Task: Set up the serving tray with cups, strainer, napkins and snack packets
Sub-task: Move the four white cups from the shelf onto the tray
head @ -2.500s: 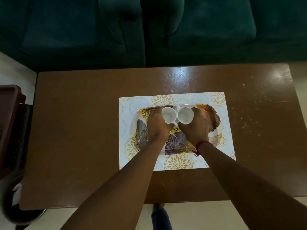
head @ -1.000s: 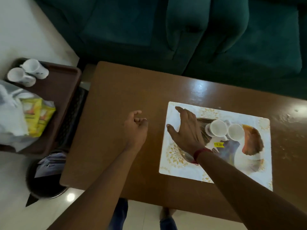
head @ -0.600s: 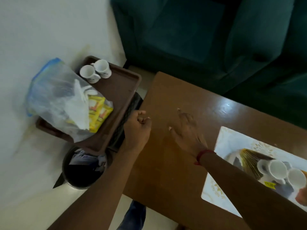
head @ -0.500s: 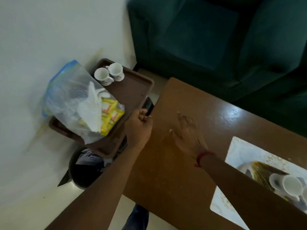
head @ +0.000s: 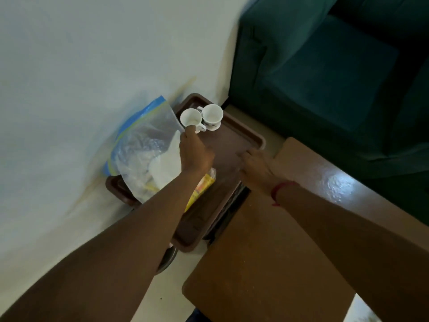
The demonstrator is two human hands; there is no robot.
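Two white cups stand at the far end of a brown side tray (head: 232,140): a near cup (head: 190,117) and a far cup (head: 211,115) with a dark pattern low on its side. My left hand (head: 195,151) reaches over the tray, and its fingertips touch the near cup's side and handle. My right hand (head: 256,166) hovers flat and open over the tray's right edge, holding nothing. A clear zip bag (head: 145,147) with white napkins inside lies on the tray's left. Yellow snack packets (head: 200,188) show under my left forearm. The serving tray is out of view.
The brown wooden table (head: 267,252) fills the lower right, with a pale placemat corner (head: 362,310) at the bottom edge. A dark green sofa (head: 325,77) stands behind. A white wall (head: 81,66) is on the left. A dark bin (head: 167,257) sits under the side tray.
The view has swung left, away from the serving tray. My left hand moved from the table's corner up to the near cup. My right hand moved from the table to over the side tray.
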